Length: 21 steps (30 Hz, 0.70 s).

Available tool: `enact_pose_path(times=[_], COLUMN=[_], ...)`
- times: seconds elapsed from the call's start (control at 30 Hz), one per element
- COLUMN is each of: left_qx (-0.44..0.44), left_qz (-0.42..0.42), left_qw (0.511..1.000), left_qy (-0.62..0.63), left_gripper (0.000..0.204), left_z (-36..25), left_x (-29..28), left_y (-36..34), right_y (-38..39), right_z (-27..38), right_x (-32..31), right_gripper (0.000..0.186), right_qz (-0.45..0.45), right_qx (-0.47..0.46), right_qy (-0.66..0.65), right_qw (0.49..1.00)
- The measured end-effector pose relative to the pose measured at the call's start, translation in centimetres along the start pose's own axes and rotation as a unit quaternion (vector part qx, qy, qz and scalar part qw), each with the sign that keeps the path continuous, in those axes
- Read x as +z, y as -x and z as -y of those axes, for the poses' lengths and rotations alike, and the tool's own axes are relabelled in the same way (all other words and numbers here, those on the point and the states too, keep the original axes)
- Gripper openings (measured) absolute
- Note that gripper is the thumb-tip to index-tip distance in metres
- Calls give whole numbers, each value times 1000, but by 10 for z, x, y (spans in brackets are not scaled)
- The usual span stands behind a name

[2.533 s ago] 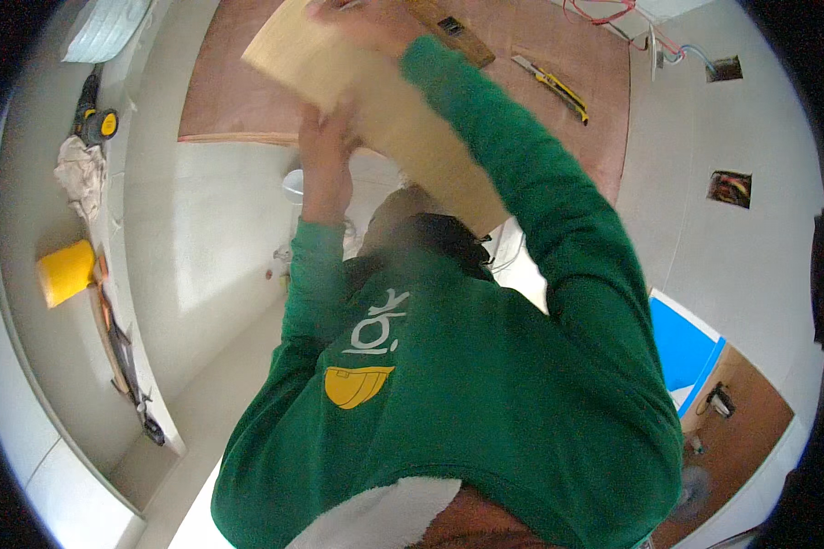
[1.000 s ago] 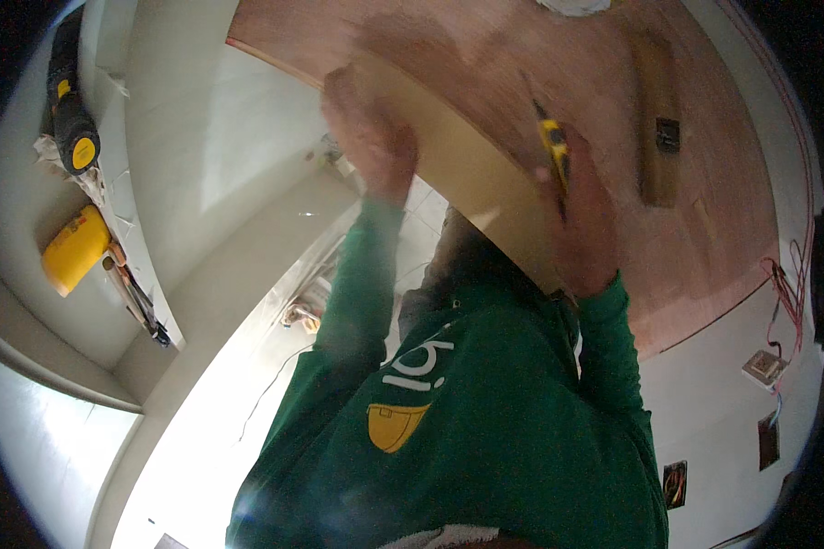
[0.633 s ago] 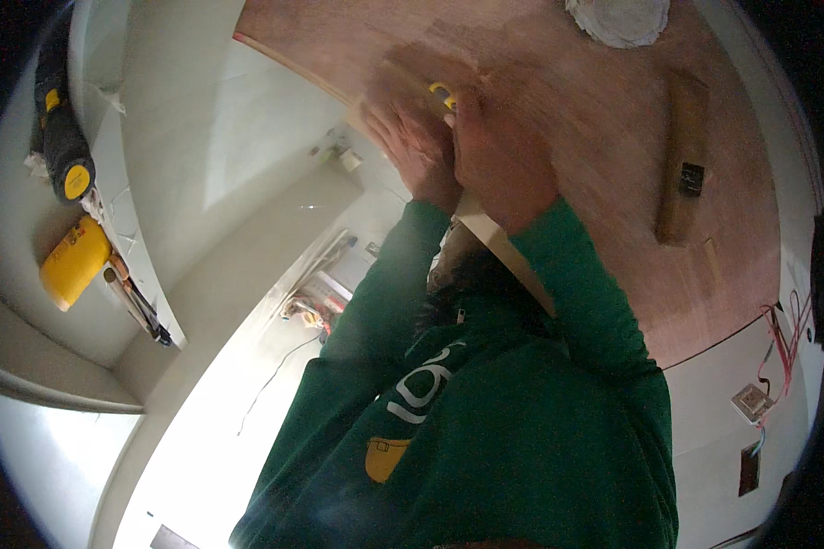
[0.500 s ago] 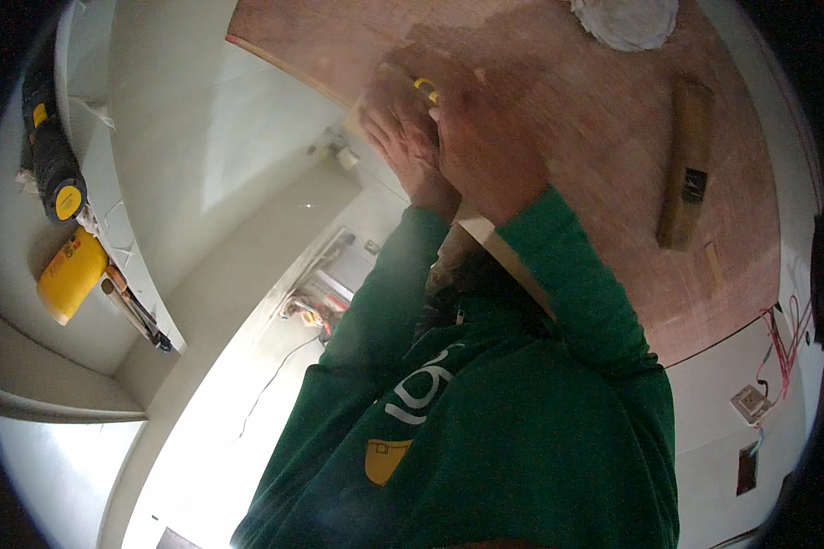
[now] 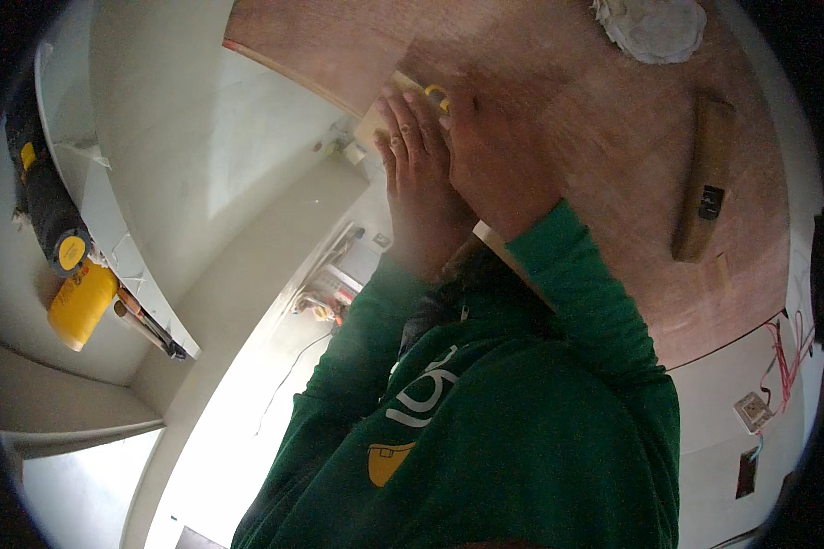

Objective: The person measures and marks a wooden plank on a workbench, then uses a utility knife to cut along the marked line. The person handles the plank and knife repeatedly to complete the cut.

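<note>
My left hand (image 5: 415,151) lies with its fingers stretched out over a pale, flat piece like wood (image 5: 373,124) at the board's edge. Close beside it, my right hand (image 5: 502,160) is curled and in shadow. A small curved yellow part (image 5: 439,94) shows at its fingers; the rest of that thing is hidden, so its kind cannot be made out. Both hands are at the left edge of a large reddish-brown wooden board (image 5: 595,137).
On the board rest a brown wooden block (image 5: 705,183) with a dark patch and a round whitish pad (image 5: 652,29). A black-and-yellow power tool (image 5: 50,201), a yellow case-like object (image 5: 82,306) and slim hand tools (image 5: 146,325) are at the left. A wall socket (image 5: 753,413) with loose wires is at lower right.
My left hand has moved off the right hand's fingers, and its own fingers have straightened over the pale piece, which now shows. The right hand stays curled near the yellow part. The view has shifted slightly.
</note>
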<state>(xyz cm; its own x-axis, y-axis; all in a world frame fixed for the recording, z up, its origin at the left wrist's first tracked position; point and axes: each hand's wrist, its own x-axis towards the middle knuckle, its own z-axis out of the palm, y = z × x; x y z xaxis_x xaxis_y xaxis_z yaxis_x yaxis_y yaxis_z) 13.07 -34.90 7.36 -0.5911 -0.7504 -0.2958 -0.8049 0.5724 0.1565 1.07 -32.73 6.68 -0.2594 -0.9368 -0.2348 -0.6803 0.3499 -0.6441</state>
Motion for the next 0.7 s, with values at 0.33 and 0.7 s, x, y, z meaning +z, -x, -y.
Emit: enact_pose_path(times=[0.33,0.7], left_qx=[4,3], left_qz=[2,-13], left_qw=[1000,999], left_qy=[26,32], left_gripper=[96,100], left_z=[2,0], left_x=[-4,-2], left_y=[-1,-1], right_y=[-5,-6], right_z=[-3,-2], right_x=[10,6], right_gripper=[26,24], right_qz=[-9,1], right_qx=[-35,-50], right_qy=[38,12], right_qw=[999,999])
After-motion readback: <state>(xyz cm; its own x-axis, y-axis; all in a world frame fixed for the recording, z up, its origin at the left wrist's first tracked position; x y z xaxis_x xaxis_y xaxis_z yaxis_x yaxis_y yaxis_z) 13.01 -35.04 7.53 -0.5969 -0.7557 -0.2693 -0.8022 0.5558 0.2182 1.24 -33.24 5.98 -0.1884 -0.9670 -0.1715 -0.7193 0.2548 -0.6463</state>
